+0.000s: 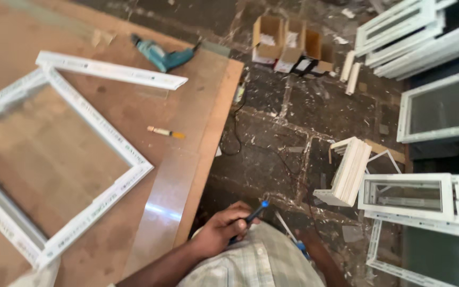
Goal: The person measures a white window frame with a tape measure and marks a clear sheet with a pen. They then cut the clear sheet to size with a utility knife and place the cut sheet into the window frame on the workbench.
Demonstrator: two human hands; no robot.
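My left hand is low in the middle of the view, just off the table's near corner. It is shut on a dark-handled tool with a blue tip that points up and to the right over the floor. My right forearm shows at the lower right. The right hand is mostly hidden behind my checked shirt, next to a small blue and white thing. A white window frame lies flat on the wooden table to the left.
On the table lie a loose white profile strip, a teal power drill and a small yellow-tipped marker. On the dark floor are open cardboard boxes, a stack of white profile pieces, several white window frames and a cable.
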